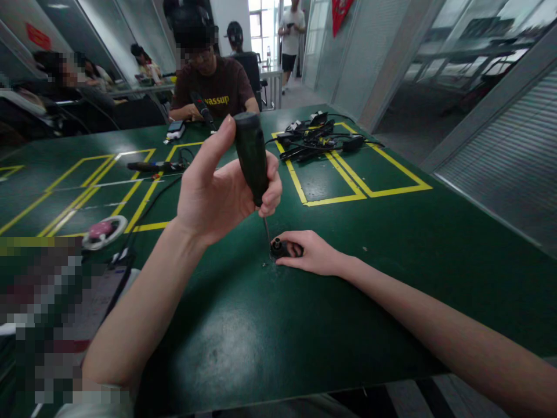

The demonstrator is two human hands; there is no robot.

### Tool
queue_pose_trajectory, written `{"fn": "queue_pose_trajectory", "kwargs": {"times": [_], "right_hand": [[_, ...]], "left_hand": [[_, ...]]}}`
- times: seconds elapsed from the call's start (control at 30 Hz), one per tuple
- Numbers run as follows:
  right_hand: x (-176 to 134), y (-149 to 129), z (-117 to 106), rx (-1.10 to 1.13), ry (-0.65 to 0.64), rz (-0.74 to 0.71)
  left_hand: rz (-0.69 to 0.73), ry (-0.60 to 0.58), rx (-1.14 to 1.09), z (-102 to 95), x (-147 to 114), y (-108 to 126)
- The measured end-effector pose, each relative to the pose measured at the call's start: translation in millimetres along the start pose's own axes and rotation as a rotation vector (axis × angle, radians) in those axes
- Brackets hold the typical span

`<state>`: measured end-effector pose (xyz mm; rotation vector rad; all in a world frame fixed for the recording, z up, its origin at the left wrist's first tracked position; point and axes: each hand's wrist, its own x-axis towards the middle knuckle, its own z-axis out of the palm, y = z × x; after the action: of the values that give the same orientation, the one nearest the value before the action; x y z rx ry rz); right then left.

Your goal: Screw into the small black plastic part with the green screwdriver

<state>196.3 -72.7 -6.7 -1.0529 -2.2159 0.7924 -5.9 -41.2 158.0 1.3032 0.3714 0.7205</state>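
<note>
My left hand (pixel 221 186) is closed around the dark handle of a screwdriver (pixel 252 157), its thumb up near the handle's top end. The thin metal shaft slants down toward the green tabletop (pixel 243 325). Its tip comes down right beside a small black part (pixel 278 248) with a round raised end; whether the tip touches the part I cannot tell. My right hand (pixel 311 252) lies low on the table and pinches this black part between thumb and fingers. A tiny bit of metal (pixel 264 265) rests on the table just left of the part.
A tangle of black cables and devices (pixel 322 139) lies at the back right within yellow tape outlines (pixel 335 202). A dark tool with a cord (pixel 152 166) and a white ring with a pink centre (pixel 104 231) are on the left. Across the table sits a person (pixel 213 87).
</note>
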Motion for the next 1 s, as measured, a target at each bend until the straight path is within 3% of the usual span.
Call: {"fn": "queue_pose_trajectory", "kwargs": {"times": [1.0], "right_hand": [[-0.7,1.5,0.9,0.015,0.010,-0.010]], "left_hand": [[0.001,0.009,-0.040,-2.9,0.2,-0.9]]}}
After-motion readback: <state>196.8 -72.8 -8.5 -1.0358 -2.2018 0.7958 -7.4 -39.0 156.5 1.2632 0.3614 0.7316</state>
